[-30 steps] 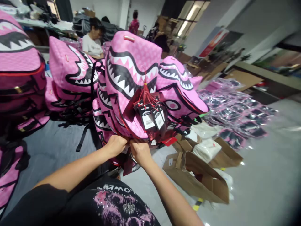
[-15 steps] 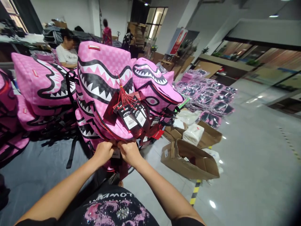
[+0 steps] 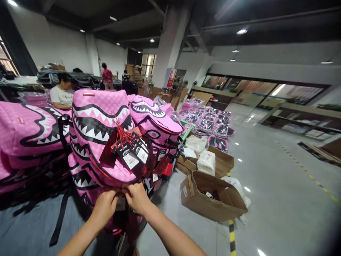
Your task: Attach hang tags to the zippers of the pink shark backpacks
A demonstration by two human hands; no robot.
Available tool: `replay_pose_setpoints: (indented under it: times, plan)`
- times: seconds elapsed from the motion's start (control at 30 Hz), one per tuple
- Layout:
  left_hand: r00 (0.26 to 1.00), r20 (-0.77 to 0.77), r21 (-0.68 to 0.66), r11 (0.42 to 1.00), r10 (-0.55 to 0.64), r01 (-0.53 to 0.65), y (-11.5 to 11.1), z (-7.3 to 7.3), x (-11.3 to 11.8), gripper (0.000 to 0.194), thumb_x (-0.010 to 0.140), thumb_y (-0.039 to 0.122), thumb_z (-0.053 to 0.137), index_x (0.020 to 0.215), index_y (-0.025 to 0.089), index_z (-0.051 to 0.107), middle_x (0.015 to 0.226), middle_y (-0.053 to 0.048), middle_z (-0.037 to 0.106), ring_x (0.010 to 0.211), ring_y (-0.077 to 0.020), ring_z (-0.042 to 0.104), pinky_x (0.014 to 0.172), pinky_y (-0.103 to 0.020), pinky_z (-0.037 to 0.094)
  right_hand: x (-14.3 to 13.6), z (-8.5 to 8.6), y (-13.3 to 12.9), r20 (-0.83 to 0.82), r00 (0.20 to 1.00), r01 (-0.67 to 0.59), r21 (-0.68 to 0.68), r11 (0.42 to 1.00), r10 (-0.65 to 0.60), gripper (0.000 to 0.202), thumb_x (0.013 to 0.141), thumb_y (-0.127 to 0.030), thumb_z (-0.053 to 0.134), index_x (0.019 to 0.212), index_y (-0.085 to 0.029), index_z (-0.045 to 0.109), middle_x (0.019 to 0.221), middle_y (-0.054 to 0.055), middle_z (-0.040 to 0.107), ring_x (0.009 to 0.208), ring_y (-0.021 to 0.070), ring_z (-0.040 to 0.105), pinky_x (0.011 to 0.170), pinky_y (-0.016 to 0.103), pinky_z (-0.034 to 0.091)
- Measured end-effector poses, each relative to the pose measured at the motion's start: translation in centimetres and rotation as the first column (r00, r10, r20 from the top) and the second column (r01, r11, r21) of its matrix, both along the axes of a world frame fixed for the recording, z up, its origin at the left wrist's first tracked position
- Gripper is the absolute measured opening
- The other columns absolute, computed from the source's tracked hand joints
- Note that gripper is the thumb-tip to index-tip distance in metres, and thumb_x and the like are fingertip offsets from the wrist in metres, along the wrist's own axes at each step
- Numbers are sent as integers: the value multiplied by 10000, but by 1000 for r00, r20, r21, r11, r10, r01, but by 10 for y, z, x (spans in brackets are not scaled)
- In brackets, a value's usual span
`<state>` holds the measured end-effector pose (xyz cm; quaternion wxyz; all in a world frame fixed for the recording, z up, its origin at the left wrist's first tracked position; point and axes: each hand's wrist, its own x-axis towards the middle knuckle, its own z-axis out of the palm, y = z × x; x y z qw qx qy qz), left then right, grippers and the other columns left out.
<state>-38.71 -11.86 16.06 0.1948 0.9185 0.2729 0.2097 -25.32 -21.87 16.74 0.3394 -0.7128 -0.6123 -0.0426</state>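
Both of my hands meet at the front edge of a stack of pink shark-mouth backpacks (image 3: 99, 122). My left hand (image 3: 105, 204) is closed, its fingertips turned away from view. Beside it, my right hand (image 3: 136, 197) is closed too; what either one pinches is hidden. A dark tag with a pale label (image 3: 120, 204) hangs between and just below them. On top of the stack lies a bunch of black and dark red tags (image 3: 130, 156) tied with red strings. Another pink backpack (image 3: 157, 117) with an eye print sits behind to the right.
More pink backpacks (image 3: 34, 135) lie on the grey-covered table (image 3: 34, 227) at left. An open cardboard box (image 3: 213, 209) stands on the floor at right, with plastic-wrapped bags (image 3: 207, 119) beyond. A seated person (image 3: 61, 96) works behind the stack; others stand farther back.
The view has tilted up, so the ceiling shows and the backpacks sit lower and farther left. My hands remain closed at the stack's front edge, slightly farther apart.
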Motion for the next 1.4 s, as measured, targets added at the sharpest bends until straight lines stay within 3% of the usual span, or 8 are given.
replay_pose_setpoints:
  times: [0.2, 0.37, 0.5, 0.63, 0.93, 1.13, 1.27, 1.4]
  plan:
    - [998, -8, -49, 997, 61, -62, 1, 7, 0, 221, 820, 193, 472, 817, 190, 693, 795, -67, 724, 769, -211, 693, 668, -255, 510, 2, 1, -3, -75, 997, -18, 38, 999, 21, 187, 801, -115, 600, 922, -228, 687, 804, 5, 702, 771, 172, 644, 719, 262, 417]
    - [999, -16, -83, 996, -36, 34, -5, 11, -2, 269, 857, 214, 423, 834, 205, 691, 822, -60, 728, 794, -205, 692, 701, -261, 511, 2, 0, -4, -129, 990, -53, 63, 997, 61, 170, 804, -124, 610, 904, -233, 694, 812, -2, 712, 780, 169, 657, 743, 258, 437]
    - [994, -43, -7, 995, 99, -99, -3, 4, -1, 246, 834, 217, 439, 823, 185, 682, 818, -71, 723, 792, -230, 686, 688, -295, 506, 3, -2, -5, -166, 984, -48, 85, 995, 61, 186, 804, -110, 607, 916, -230, 695, 829, -11, 723, 767, 162, 666, 727, 250, 447]
    - [1000, 18, 62, 998, -1, 0, -1, -10, -2, 310, 885, 264, 394, 989, 226, 684, 850, -52, 727, 788, -208, 687, 673, -277, 506, 5, -4, -5, -200, 977, -51, 88, 995, 68, 192, 786, -97, 619, 902, -225, 701, 825, -18, 727, 746, 156, 674, 707, 238, 458]
    - [1000, 14, 162, 987, 4, -6, 2, -19, 0, 328, 886, 220, 363, 1028, 244, 658, 836, -28, 722, 765, -198, 685, 648, -277, 494, 10, -6, -4, -308, 942, -88, 156, 984, 133, 209, 758, -57, 607, 860, -210, 706, 814, -13, 731, 735, 140, 684, 703, 206, 482]
    - [996, -58, 239, 970, 67, -51, 4, -21, -1, 253, 875, 234, 400, 852, 207, 650, 719, -33, 681, 688, -215, 664, 613, -290, 478, 10, -6, -7, -385, 907, -96, 196, 976, 167, 252, 750, -43, 582, 873, -213, 721, 811, -14, 733, 725, 127, 682, 707, 190, 483]
    - [995, -104, 141, 990, 8, 7, 3, -12, 4, 302, 892, 192, 375, 940, 213, 673, 810, -37, 716, 767, -208, 685, 661, -287, 499, 13, -5, -3, -415, 886, -113, 237, 965, 206, 235, 758, -83, 561, 857, -215, 729, 786, -2, 730, 712, 138, 680, 691, 202, 484]
    - [979, -167, 96, 991, 113, -98, -18, 13, 5, 260, 836, 117, 445, 896, 197, 684, 879, -49, 726, 859, -219, 686, 742, -296, 501, 11, -9, -9, -425, 883, -107, 232, 967, 200, 211, 824, -204, 509, 854, -196, 718, 790, 31, 727, 732, 162, 681, 686, 232, 513]
